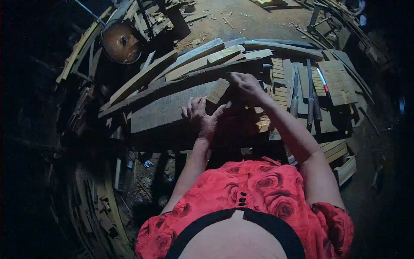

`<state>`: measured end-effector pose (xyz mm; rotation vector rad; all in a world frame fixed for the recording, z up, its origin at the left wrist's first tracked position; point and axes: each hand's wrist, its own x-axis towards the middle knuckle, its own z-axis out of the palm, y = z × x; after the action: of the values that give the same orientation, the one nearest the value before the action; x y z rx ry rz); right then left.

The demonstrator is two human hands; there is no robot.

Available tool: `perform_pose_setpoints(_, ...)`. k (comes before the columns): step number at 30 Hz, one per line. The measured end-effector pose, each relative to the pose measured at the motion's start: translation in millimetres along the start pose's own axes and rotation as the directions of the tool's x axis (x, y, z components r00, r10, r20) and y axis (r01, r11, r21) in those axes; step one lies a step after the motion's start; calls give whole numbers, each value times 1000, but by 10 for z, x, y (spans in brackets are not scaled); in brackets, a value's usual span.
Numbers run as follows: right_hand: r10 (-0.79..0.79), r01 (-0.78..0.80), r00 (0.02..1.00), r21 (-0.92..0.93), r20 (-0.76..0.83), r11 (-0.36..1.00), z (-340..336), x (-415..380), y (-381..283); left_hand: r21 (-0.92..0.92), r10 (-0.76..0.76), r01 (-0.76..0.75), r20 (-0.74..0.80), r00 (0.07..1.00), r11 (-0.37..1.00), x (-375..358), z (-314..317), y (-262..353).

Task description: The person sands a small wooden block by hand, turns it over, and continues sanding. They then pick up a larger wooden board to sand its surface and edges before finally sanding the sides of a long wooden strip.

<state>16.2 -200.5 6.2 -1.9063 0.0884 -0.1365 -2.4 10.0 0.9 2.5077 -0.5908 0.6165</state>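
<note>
While a block (217, 91) is tilted over the right end of the board (159, 110), it appears to be braced by the left hand (202, 113), loosely spread, and should be held steady. The right hand (246, 85) is curled just beside it; whether anything is gripped there cannot be told.

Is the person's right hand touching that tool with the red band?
Apart: the head view shows slatted wood and a dark rod between the right hand and red-banded tool.
</note>
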Motion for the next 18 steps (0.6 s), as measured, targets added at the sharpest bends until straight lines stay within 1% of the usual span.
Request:
perform_pose_setpoints(1,-7,7,1000,6,-13,1000,-69,-33,26,-21,2,-2,-15,1000,1000,-1,2,0)
perform_pose_setpoints(3,-43,58,994,161,-99,985,-182,-173,82,-44,3,-4,-27,1000,999,18,-6,25)
perform_pose_setpoints(4,-37,54,994,165,-103,985,-210,-259,112,-116,2,-5,-21,1000,993,23,-38,38)
perform_pose_setpoints(5,-9,60,990,365,-142,929,-230,-342,145,-187,1,-4,-13,1000,982,23,-61,35)
perform_pose_setpoints(6,27,74,984,548,-175,833,-261,-406,192,-186,5,-6,-5,1000,983,38,-64,10)
perform_pose_setpoints(7,42,63,983,548,-177,834,-319,-457,230,-192,145,-140,10,989,971,80,-66,-26)
perform_pose_setpoints(8,46,62,983,552,-179,831,-320,-485,258,-201,282,-272,21,959,941,129,-63,-55)
perform_pose_setpoints(9,71,54,975,537,-209,842,-326,-531,227,-201,284,-274,24,959,941,173,-51,-82)
perform_pose_setpoints(11,93,47,967,524,-237,851,-316,-575,177,-234,349,-321,87,933,918,226,-2,-144)
perform_pose_setpoints(12,67,80,963,519,-260,851,-289,-575,142,-230,348,-321,88,933,919,203,34,-188)
perform_pose_setpoints(13,41,114,959,514,-281,850,-257,-573,99,-266,381,-349,78,921,898,174,61,-234)
perform_pose_setpoints(14,39,115,960,517,-278,848,-242,-580,49,-300,413,-377,67,908,876,155,84,-285)
perform_pose_setpoints(15,32,93,966,460,-257,883,-242,-600,-49,-295,413,-377,68,908,878,165,71,-296)
perform_pose_setpoints(16,27,71,972,399,-235,914,-228,-613,-132,-335,382,-332,92,920,882,170,59,-302)
perform_pose_setpoints(17,26,72,972,402,-232,913,-192,-611,-203,-374,350,-285,117,930,882,172,49,-300)
perform_pose_setpoints(18,-80,139,957,197,-278,971,-147,-605,-272,-373,348,-284,117,930,884,180,20,-243)
